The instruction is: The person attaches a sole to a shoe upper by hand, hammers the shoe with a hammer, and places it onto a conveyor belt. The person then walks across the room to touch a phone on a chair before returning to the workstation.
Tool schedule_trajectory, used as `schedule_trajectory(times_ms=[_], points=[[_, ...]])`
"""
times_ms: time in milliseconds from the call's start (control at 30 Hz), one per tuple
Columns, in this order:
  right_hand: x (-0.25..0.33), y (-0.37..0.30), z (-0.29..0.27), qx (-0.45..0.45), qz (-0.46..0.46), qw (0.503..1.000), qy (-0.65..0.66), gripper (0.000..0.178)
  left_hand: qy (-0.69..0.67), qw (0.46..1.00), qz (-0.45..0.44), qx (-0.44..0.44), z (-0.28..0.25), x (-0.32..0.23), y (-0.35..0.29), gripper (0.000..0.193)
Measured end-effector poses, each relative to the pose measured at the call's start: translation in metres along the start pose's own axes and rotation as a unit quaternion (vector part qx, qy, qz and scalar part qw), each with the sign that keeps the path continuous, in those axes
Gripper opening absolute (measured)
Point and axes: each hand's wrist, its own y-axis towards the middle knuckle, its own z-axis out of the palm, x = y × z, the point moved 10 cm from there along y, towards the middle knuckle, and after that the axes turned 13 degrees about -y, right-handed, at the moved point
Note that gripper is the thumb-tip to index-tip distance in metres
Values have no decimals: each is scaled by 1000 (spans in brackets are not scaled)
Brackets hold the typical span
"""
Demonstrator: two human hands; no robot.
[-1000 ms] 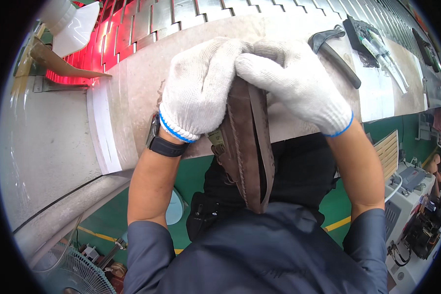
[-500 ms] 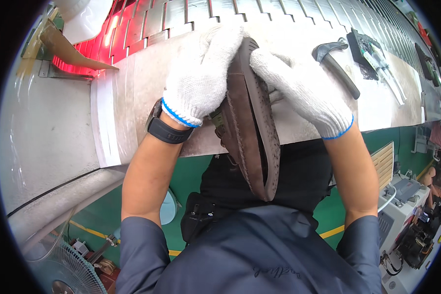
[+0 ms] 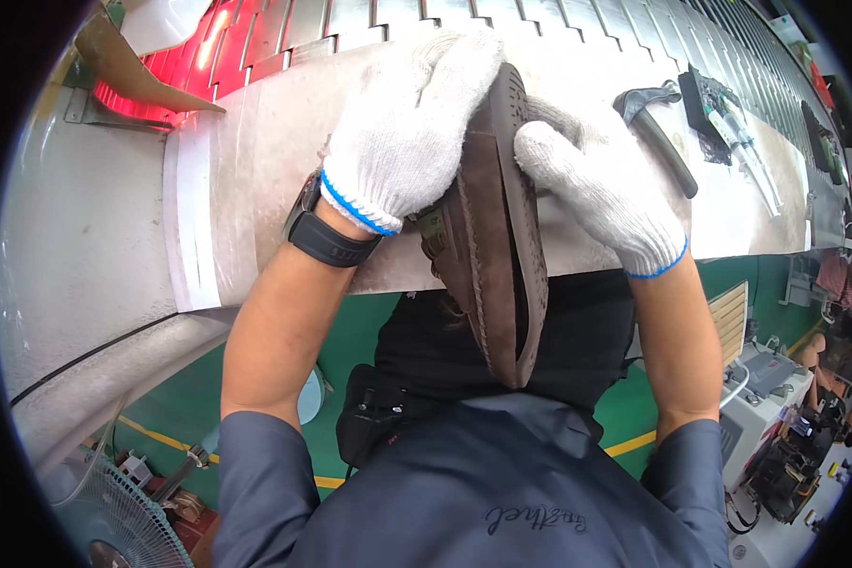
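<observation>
A brown shoe (image 3: 490,227) is held on its side over the front edge of the work table, one end away from me and the other toward my lap. Along its side a dark gap runs between the upper and the dark-speckled sole (image 3: 534,248). My left hand (image 3: 412,133), in a white knit glove with a blue cuff, is wrapped round the far end on the upper's side; its fingertips are partly hidden. On the sole's side, my right hand (image 3: 601,185), gloved alike, presses its thumb near the sole while its other fingers curl behind the shoe.
A hammer (image 3: 661,142) lies right on the pale table cover (image 3: 284,189), beside syringe-like tubes (image 3: 748,151) and a black holder. Metal conveyor slats (image 3: 625,28) run along the back, red-lit at left. A fan (image 3: 123,521) stands low left; another person is far right.
Both hands and the shoe have shifted slightly right, and the shoe stands a little straighter. My right thumb has slid nearer to me along the sole.
</observation>
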Motion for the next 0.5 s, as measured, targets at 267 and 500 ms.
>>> schedule_trajectory(times_ms=[267,500], points=[[26,-9,0,-46,-14,998,27,61,68,996,-51,39,5,-7,-1,47],[11,-9,2,40,75,990,115,54,-217,956,-179,87,14,8,15,34]])
